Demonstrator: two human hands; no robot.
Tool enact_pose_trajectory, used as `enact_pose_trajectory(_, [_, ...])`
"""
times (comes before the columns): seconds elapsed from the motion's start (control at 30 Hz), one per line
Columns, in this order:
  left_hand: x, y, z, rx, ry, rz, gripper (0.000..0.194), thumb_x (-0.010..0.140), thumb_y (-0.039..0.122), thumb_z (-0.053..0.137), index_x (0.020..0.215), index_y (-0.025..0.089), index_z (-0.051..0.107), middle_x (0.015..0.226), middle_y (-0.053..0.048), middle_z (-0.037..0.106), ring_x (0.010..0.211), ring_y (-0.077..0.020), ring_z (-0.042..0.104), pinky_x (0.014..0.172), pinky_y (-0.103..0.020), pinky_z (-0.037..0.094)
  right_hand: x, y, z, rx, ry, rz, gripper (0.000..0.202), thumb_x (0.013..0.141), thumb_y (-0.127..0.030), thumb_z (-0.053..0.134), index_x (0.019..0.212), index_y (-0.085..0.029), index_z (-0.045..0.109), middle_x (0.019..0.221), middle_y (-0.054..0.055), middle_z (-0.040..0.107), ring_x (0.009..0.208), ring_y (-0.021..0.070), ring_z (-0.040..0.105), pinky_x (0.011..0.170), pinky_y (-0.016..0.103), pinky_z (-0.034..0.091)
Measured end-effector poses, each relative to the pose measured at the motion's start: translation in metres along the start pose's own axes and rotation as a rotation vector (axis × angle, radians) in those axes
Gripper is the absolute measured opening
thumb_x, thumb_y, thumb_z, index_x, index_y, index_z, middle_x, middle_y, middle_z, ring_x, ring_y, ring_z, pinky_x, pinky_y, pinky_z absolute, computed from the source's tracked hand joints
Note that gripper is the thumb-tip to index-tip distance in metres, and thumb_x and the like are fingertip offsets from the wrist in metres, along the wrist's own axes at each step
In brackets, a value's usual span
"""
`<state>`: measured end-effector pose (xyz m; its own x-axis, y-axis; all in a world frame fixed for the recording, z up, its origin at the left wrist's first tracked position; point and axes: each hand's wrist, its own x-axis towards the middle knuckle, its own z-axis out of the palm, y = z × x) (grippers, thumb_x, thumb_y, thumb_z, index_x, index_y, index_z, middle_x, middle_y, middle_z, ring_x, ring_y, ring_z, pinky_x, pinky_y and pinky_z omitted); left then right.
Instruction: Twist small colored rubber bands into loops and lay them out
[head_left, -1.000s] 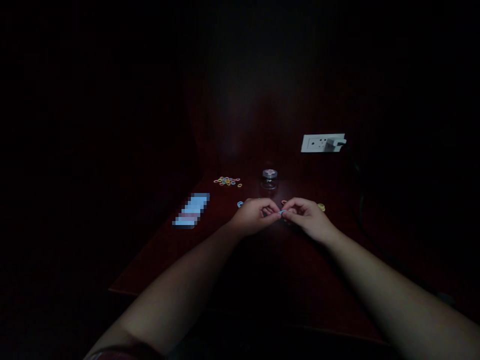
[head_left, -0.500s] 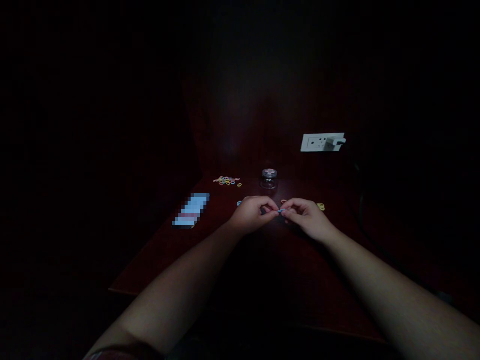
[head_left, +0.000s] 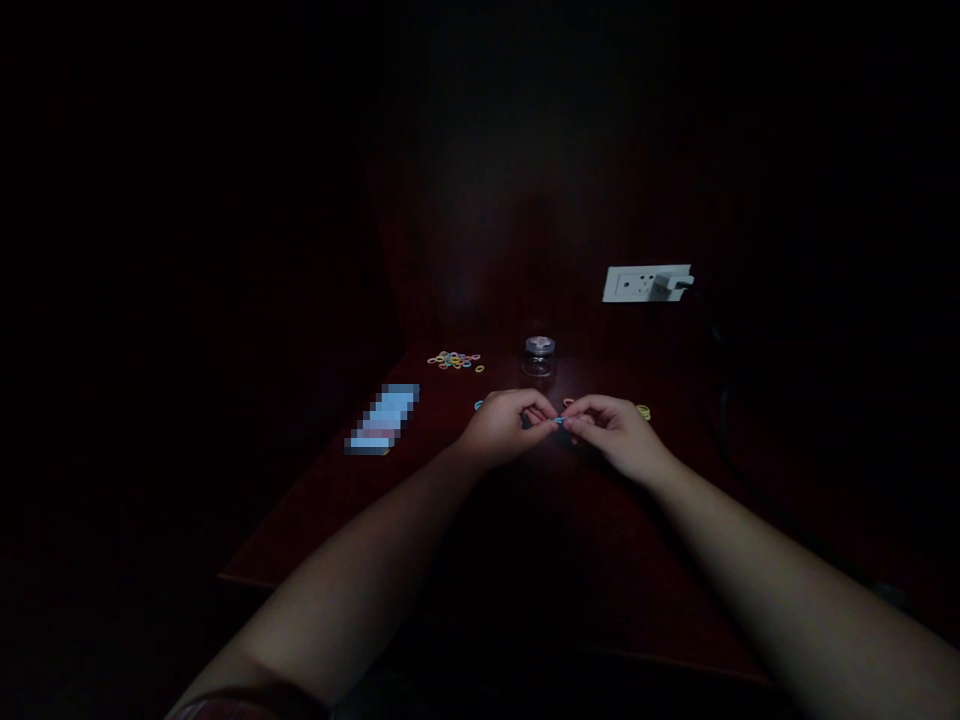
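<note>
Between the fingertips of both hands is a small blue elastic band (head_left: 559,420). My left hand (head_left: 504,428) pinches one end of it, and my right hand (head_left: 616,434) pinches the other. Another blue band (head_left: 478,406) lies just behind my left wrist, partly covered. An orange-red band (head_left: 568,403) shows behind the right fingers, and yellow bands (head_left: 643,412) lie right of the right hand. Farther back to the left sits a loose pile of coloured bands (head_left: 454,360). A dark flat patch beneath the hands is too dim to make out.
A clear lidded jar (head_left: 539,358) stands behind the hands. To the left lies a phone-like object (head_left: 382,420) with a blurred bright face. A wall socket (head_left: 648,284) holds a plug, whose dark cable (head_left: 724,400) runs down the right side of the dark red table (head_left: 315,540).
Almost nothing differs. Both hands keep their pinch on the blue band at the same spot, and the view has shifted very slightly.
</note>
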<state>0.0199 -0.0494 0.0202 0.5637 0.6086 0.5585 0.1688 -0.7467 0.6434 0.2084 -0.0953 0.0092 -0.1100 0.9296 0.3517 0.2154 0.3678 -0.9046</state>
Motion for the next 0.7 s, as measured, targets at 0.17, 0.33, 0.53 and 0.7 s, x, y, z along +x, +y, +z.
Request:
enact_pose_trajectory(0.17, [0.0002,-0.0010,0.0003,-0.040,0.006,-0.013,0.019,0.076,0.023,0.067,0.091,0.013,0.067,0.079,-0.004,0.071,0.068,-0.0096,0.064,0.062,-0.019,0.051,-0.0006,-0.0017,0.0012,0.007,0.020,-0.034,0.030,0.068,-0.036,0.075,0.088,-0.016,0.065,0.061,-0.003,0.055,0.051,0.0089,0.046,0.049,0.022,0.036])
enact_pose_trajectory(0.33, [0.0006,-0.0012,-0.0003,-0.008,-0.005,0.018,0.016,0.077,0.025,0.067,0.089,0.014,0.069,0.084,-0.004,0.071,0.067,-0.0091,0.063,0.063,-0.019,0.051,-0.0020,-0.0032,0.0010,-0.097,0.060,-0.121,0.022,0.074,-0.036,0.069,0.087,-0.018,0.066,0.064,0.000,0.055,0.056,0.0120,0.047,0.051,0.025,0.037])
enact_pose_trajectory(0.53, [0.0005,0.0010,-0.0011,0.002,0.002,0.024,0.016,0.079,0.027,0.065,0.088,0.015,0.070,0.081,-0.003,0.071,0.068,-0.0096,0.062,0.064,-0.019,0.050,-0.0025,-0.0025,0.0008,-0.176,0.068,-0.163,0.021,0.077,-0.033,0.068,0.089,-0.017,0.066,0.068,0.000,0.056,0.057,0.0118,0.046,0.053,0.025,0.038])
enact_pose_trajectory(0.7, [0.0010,0.0024,-0.0020,0.020,-0.001,0.018,0.013,0.080,0.025,0.064,0.087,0.015,0.069,0.085,-0.003,0.071,0.070,-0.0096,0.062,0.066,-0.020,0.049,-0.0028,-0.0025,0.0009,-0.293,0.066,-0.243,0.015,0.080,-0.030,0.066,0.088,-0.018,0.068,0.070,0.000,0.054,0.062,0.0130,0.050,0.059,0.027,0.042])
